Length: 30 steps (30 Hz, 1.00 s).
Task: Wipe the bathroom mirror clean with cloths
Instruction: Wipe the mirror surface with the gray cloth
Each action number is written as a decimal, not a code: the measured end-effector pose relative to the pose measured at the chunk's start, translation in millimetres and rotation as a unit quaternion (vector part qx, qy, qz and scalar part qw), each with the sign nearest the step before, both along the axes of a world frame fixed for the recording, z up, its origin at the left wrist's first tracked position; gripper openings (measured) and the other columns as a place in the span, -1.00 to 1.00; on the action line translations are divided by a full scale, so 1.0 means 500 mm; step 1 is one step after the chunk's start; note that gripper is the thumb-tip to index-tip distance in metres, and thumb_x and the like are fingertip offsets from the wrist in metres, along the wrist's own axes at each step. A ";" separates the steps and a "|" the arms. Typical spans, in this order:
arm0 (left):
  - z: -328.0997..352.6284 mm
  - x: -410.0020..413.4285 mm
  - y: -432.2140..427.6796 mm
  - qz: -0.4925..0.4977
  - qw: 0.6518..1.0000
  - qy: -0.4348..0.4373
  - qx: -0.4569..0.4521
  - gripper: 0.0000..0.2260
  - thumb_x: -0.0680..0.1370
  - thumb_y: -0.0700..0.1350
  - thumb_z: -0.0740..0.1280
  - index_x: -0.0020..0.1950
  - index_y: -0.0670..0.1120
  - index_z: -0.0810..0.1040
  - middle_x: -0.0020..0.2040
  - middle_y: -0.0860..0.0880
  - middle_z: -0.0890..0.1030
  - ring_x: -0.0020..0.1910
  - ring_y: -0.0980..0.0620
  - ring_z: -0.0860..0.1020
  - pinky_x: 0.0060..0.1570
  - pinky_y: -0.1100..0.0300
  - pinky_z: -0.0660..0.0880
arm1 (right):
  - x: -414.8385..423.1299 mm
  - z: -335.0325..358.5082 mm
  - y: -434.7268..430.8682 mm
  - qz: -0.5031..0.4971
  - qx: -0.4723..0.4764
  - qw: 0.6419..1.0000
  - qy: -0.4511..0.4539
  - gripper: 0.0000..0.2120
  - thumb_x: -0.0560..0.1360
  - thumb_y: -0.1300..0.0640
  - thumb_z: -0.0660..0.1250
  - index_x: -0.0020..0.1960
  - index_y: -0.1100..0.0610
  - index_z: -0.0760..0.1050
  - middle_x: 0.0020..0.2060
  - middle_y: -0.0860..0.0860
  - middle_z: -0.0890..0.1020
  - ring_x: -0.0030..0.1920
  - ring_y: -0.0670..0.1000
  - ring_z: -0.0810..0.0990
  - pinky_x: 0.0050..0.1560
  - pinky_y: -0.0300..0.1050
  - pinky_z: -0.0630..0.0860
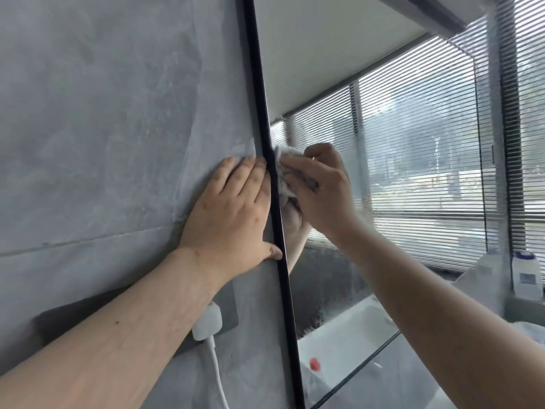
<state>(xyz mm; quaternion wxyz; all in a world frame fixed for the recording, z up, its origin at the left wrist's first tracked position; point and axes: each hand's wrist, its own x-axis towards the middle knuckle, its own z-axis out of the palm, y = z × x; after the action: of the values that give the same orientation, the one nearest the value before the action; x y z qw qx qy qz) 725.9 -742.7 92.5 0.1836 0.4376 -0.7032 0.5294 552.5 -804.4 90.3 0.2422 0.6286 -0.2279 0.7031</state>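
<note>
The mirror (pixel 368 69) fills the right half of the view, edged on its left by a thin black frame (pixel 259 84). My right hand (pixel 321 190) holds a small whitish-grey cloth (pixel 284 172) bunched against the glass right beside the frame. My left hand (pixel 233 211) lies flat on the grey wall (pixel 103 113) just left of the frame, fingers straight, thumb touching the frame's edge. The glass below my right hand looks hazy and streaked.
A white plug with a cable (pixel 208 323) sits in a dark wall socket (pixel 88 317) under my left forearm. The mirror reflects window blinds (pixel 418 143), a white basin (pixel 345 338) and a small red item (pixel 314 364). A white container (pixel 528 276) stands at far right.
</note>
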 end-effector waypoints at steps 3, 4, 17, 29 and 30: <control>0.028 -0.003 0.004 -0.033 0.999 -0.003 -0.013 -0.14 0.20 0.36 0.49 0.25 -0.26 0.57 0.28 -0.21 0.58 0.28 -0.19 0.53 0.29 -0.05 0.30 | -0.022 -0.100 0.007 -0.011 -0.003 0.999 0.041 -0.78 0.43 0.14 0.39 0.05 0.11 0.71 -0.04 -0.13 0.43 0.00 -0.01 0.48 0.01 -0.04 0.51; 0.050 -0.004 0.009 -0.046 0.999 -0.002 -0.021 -0.23 0.22 0.30 0.55 0.20 -0.22 0.59 0.24 -0.18 0.60 0.21 -0.19 0.56 0.20 -0.04 0.35 | -0.027 -0.115 0.006 -0.019 -0.006 0.999 0.050 -0.79 0.44 0.14 0.39 0.04 0.11 0.71 -0.04 -0.13 0.43 -0.02 0.05 0.50 -0.02 0.03 0.53; 0.138 0.005 0.005 0.055 0.997 0.009 -0.054 0.06 0.35 0.53 -0.01 0.61 -0.20 0.01 0.63 -0.16 0.03 0.61 -0.11 -0.03 0.57 -0.08 -0.14 | -0.023 0.187 -0.036 0.037 0.024 0.989 -0.143 -0.77 0.49 0.15 0.39 0.12 0.07 0.68 -0.07 -0.04 0.48 -0.07 -0.03 0.56 -0.03 -0.21 0.55; 0.135 0.008 -0.007 0.045 0.997 0.005 -0.068 0.06 0.33 0.52 0.12 0.57 -0.24 0.19 0.58 -0.21 0.21 0.58 -0.16 0.13 0.56 -0.12 -0.05 | 0.000 0.099 -0.017 0.012 0.033 0.996 -0.079 -0.69 0.59 0.06 0.29 0.30 0.05 0.59 0.02 -0.02 0.42 0.04 0.01 0.48 0.16 -0.17 0.45; 0.134 0.009 -0.010 0.034 0.997 0.006 -0.070 0.05 0.32 0.50 0.17 0.54 -0.26 0.25 0.56 -0.23 0.26 0.56 -0.18 0.18 0.55 -0.13 -0.01 | 0.021 0.066 -0.010 -0.002 -0.010 1.000 -0.026 -0.67 0.57 0.08 0.28 0.30 0.08 0.59 0.02 0.03 0.44 0.05 0.05 0.47 0.16 -0.11 0.45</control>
<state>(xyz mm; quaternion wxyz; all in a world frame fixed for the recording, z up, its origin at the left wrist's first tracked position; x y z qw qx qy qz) 730.3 -747.7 159.6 0.2003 0.4504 -0.6482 0.5804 563.0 -809.2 123.3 0.2437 0.6071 -0.2282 0.7211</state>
